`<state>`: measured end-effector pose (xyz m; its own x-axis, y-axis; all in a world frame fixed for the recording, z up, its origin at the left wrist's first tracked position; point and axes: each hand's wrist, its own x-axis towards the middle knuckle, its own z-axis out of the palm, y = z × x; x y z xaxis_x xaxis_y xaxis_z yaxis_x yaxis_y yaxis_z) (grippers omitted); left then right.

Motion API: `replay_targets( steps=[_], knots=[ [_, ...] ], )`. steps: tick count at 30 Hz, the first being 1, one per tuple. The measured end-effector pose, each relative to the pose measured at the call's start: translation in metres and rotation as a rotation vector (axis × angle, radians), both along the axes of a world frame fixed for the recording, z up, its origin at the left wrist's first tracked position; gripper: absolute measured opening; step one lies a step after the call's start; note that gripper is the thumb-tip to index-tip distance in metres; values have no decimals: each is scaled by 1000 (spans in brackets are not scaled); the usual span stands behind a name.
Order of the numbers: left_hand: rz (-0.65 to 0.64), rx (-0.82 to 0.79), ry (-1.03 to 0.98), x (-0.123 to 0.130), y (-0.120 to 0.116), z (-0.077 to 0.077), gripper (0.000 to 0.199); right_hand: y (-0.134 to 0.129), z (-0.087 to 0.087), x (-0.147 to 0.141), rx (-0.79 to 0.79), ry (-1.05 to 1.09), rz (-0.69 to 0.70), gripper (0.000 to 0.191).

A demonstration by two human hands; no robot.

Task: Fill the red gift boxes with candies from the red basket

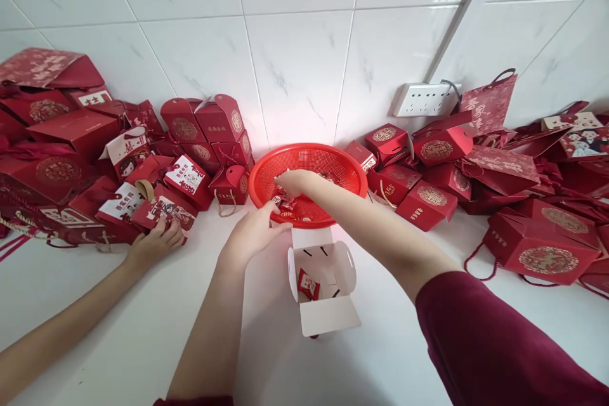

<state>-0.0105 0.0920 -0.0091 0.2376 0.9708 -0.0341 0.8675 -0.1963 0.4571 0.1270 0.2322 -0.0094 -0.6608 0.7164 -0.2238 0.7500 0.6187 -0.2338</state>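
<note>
Worktop [285, 374]: carries the white-lined box [330, 317], nearest the body, its flaps spread; a red wrapped sweet [308, 285] lies inside at the left.
Forearm clearance: best kept above the raised flaps; a brushed flap could shift the box.
Left hand [250, 228]: at the near left rim of the basket [309, 157], thumb extended outside, fingers reaching over the rim; whether its grip holds anything cannot be told.
Right hand [294, 183]: forearm slants in from the right across the near rim, wrist bent, fingers down among the loose sweets [288, 206]; fingertips are hidden, so the state of the grip cannot be told.
Picking method: a light pinch at the wrapper's body should be surer than a pull at its end; steadying the rim should limit basket slip.
Basket position: just beyond the box, with sweets gathered along its left and far right.
Co-worker's hand [159, 241]: rests on a patterned gift box [166, 206], apart from both working hands.
Wall socket panel [425, 100]: behind the right-hand pile of red gift boxes [431, 203].
</note>
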Motion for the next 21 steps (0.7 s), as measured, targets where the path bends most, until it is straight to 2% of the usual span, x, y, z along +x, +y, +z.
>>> replay_targets(
  steps=[3,7,10,13,17,19,21],
  knots=[
    [6,0,53,-1,0,0,30,16,-19,-12,-67,-45,44,64],
    [29,-3,168,1,-4,3,29,23,-45,-17,-111,-75,51,66],
    [33,-23,210,5,-7,6,27,28,-51,-19,-154,-90,28,64],
    [52,-30,215,7,-9,9,26,32,-42,-15,-180,-46,-6,46],
    [74,-31,194,7,-11,10,26,20,-14,8,-127,186,-67,18],
    [100,-16,131,6,-12,11,32,1,-2,25,-74,364,-94,21],
    [124,40,-1,4,-11,14,42,-27,3,43,-43,547,-111,33]
  ],
)
